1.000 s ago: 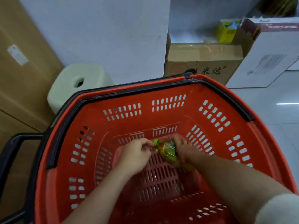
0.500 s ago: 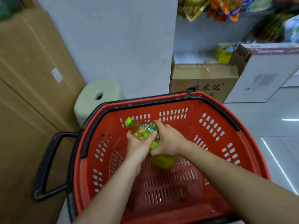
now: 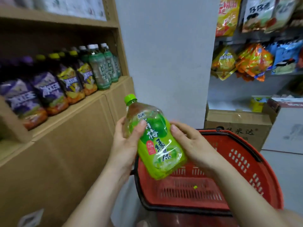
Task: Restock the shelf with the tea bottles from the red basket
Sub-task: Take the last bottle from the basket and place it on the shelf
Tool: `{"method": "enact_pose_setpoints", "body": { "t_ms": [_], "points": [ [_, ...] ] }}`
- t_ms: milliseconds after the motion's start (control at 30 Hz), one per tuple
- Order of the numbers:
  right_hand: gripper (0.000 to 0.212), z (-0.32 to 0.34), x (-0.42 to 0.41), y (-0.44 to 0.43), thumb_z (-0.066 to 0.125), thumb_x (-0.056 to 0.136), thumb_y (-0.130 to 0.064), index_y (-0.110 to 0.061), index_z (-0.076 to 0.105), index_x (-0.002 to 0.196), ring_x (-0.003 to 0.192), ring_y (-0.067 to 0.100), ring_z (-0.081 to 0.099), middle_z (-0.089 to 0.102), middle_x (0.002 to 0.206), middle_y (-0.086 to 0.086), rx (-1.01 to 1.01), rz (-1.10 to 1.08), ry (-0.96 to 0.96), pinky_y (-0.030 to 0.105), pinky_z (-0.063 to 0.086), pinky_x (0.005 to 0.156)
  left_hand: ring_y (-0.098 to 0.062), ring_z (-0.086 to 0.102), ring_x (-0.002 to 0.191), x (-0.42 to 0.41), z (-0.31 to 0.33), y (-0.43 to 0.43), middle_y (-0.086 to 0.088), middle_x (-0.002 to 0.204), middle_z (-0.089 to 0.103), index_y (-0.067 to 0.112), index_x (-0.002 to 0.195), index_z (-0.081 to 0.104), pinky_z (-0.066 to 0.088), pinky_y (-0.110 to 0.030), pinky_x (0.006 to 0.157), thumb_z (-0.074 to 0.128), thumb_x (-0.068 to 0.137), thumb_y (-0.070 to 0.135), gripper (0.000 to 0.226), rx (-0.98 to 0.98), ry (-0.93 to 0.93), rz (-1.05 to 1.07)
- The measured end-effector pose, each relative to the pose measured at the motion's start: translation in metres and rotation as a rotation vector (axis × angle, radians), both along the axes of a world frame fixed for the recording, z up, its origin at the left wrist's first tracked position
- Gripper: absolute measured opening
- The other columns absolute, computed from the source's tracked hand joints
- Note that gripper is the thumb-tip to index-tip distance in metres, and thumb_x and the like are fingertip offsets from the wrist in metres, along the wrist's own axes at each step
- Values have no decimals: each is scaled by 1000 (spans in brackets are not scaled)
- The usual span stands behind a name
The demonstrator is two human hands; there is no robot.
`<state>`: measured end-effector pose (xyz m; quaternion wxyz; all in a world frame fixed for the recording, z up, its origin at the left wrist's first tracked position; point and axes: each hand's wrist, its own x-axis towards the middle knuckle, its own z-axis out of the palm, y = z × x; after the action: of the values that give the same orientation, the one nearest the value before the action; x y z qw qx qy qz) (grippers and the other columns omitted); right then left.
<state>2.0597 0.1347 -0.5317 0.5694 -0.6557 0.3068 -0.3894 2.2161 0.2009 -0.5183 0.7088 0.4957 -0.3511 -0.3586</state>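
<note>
The clear plastic tea bottle with lime-green cap and green label (image 3: 153, 141) is held in the air near the centre, above the red perforated plastic basket (image 3: 242, 163), and is tilted with its cap toward 11 o'clock. The left hand (image 3: 125, 145) grasps its shoulder from 9 o'clock, thumb across the label. The right hand (image 3: 191, 145) wraps its body from 3 o'clock. At 10 o'clock, the brown cardboard shelf (image 3: 73, 128) carries a row of upright bottles (image 3: 72, 79).
</note>
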Motion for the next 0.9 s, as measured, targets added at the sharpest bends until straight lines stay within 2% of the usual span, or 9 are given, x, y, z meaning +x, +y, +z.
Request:
{"method": "enact_pose_setpoints", "body": {
  "t_ms": [100,167,267,333,400,467,600,733,900],
  "points": [
    [21,19,21,41,51,96,-21,-18,69,106,71,12,63,72,89,10,-17,-23,-113,18,50,59,-21,70,95,10,25,51,-4,109,71,26,129,47,58,-35,77,75,70,25,66,-51,-56,-25],
    [27,31,34,68,46,98,-24,-18,72,96,74,5,66,75,88,0,-38,49,-133,16,51,65,-20,69,97,16,40,81,0,107,72,28,127,48,57,-33,78,76,69,23,65,-87,-166,56],
    [33,48,49,102,42,98,-29,-20,73,98,84,3,70,76,94,-4,2,215,-208,16,54,69,-18,68,100,21,62,122,1,109,71,29,128,47,55,-39,88,83,65,20,72,-123,-302,234],
    [35,58,61,119,41,97,-32,-29,76,94,90,3,70,76,95,-10,19,369,-246,18,56,72,-17,67,103,25,73,149,-1,114,69,25,133,43,53,-42,91,84,64,22,80,-126,-379,362],
    [37,70,77,134,39,98,-30,-36,74,88,89,-2,69,75,90,-19,-11,505,-260,15,55,71,-13,67,102,35,82,175,2,115,69,27,132,44,55,-38,88,85,63,25,81,-120,-453,500],
    [31,80,95,146,39,99,-25,-36,68,97,92,-2,68,75,94,-19,-63,605,-248,15,55,71,-11,68,100,45,89,202,4,112,69,30,129,46,55,-36,88,85,60,32,80,-88,-534,643],
    [25,86,137,169,50,96,-25,-38,59,116,105,7,65,65,119,0,-137,764,-173,22,57,70,-6,63,105,67,102,261,11,119,64,39,132,39,52,-38,94,81,53,54,91,49,-642,940],
    [31,85,170,200,58,92,-22,-47,54,111,103,12,63,64,116,0,-152,894,-138,29,57,76,-12,62,107,93,112,318,9,122,62,42,131,38,51,-43,94,79,47,66,96,181,-661,1178],
    [45,79,201,229,62,90,-18,-41,49,126,100,10,64,61,118,-5,-163,956,-97,25,58,76,-18,56,115,127,126,382,7,127,57,49,130,34,48,-46,98,77,46,68,97,329,-736,1362]
  ]
}}
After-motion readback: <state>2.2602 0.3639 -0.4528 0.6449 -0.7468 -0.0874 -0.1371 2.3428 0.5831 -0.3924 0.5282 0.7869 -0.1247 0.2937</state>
